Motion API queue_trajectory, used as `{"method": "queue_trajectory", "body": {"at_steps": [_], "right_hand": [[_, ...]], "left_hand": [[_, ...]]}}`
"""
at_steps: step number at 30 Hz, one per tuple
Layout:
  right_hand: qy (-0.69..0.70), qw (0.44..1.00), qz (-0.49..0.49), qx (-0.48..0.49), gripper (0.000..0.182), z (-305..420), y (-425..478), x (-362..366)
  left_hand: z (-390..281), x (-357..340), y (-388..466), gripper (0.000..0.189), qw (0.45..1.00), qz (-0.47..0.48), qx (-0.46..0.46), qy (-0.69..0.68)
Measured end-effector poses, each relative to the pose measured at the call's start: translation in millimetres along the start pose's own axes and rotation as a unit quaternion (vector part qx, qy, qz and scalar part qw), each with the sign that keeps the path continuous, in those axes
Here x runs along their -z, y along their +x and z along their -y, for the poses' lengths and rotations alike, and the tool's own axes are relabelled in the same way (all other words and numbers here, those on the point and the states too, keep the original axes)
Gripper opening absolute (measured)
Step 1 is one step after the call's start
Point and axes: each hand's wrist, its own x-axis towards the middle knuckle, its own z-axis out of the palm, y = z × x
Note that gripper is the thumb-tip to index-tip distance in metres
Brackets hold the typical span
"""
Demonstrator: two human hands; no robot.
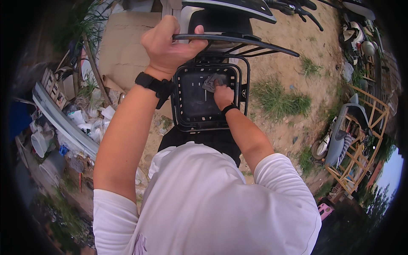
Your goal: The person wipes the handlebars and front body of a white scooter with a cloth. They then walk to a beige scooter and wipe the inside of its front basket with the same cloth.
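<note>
Before me is a black slotted basket point(194, 105) on a metal frame, attached to a two-wheeler with a black seat point(220, 22). My left hand point(172, 46) grips the end of a dark curved metal bar point(229, 38) above the basket's far side. Inside the basket, my right hand point(223, 95) presses a crumpled grey cloth point(212, 83) against the floor, towards the far right. Part of the cloth is hidden under the fingers.
Flattened cardboard point(127, 44) lies at the far left, near a pile of plastic rubbish point(86, 122). A handlebar with a brake lever point(299, 12) is at the top right. Grass tufts point(280, 98) grow from sandy ground; a wooden frame point(353, 178) and vehicle parts stand farther right.
</note>
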Motion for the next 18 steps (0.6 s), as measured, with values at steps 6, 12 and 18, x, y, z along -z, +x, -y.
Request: {"method": "queue_trajectory", "body": {"at_steps": [6,12,18], "right_hand": [[0.078,0.994,-0.009,-0.079,0.059,6.1,-12.6,2.1],[0.043,0.997,-0.033,0.057,0.062,7.5,-20.3,0.6],[0.048,0.993,-0.057,0.089,0.06,16.8,-10.2,-12.9]], "left_hand": [[4.0,0.7,2.0,0.054,0.999,0.002,-0.045,-0.024],[4.1,1.6,2.3,0.055,0.999,0.006,-0.046,-0.019],[3.6,-1.8,3.1,0.054,0.999,0.002,-0.047,-0.022]]}}
